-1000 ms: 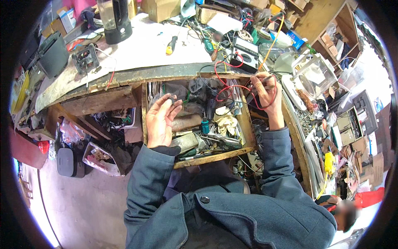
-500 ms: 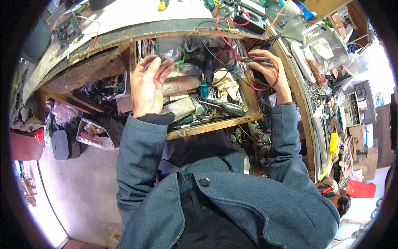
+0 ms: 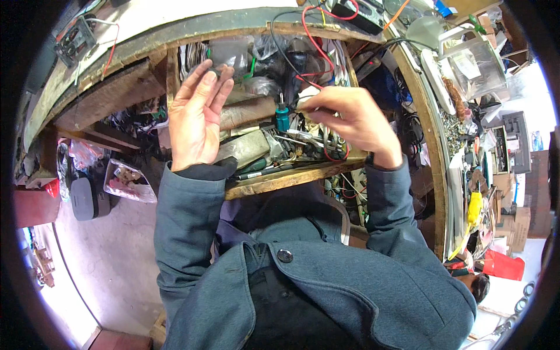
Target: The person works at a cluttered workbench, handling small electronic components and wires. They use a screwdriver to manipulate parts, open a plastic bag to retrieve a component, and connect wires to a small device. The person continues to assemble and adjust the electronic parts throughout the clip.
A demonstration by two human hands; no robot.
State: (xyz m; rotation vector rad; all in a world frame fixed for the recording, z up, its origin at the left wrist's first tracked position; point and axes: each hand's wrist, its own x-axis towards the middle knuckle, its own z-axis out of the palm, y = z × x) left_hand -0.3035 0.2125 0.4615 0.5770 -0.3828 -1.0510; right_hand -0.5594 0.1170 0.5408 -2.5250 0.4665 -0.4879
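One square black frame (image 3: 74, 44) is set near the left end of the tabletop (image 3: 175, 14). Farther right, the left hand (image 3: 198, 119) is raised over the left side of an open wooden drawer (image 3: 289, 179), its fingers loosely bent; whether anything small is pinched at its fingertips cannot be told. Just right of it in the drawer, a brown roll (image 3: 248, 114) is laid, followed by a teal-handled screwdriver (image 3: 282, 119). A black lead (image 3: 272, 32) and a red lead (image 3: 305, 24) are draped over the tabletop's edge towards the right hand (image 3: 356, 118), which is closed on the red lead above the drawer's right side, the exact hold being hidden beneath its bent fingers. At far right, a clear plastic container (image 3: 475, 67) and a yellow object (image 3: 474, 209) are seen.
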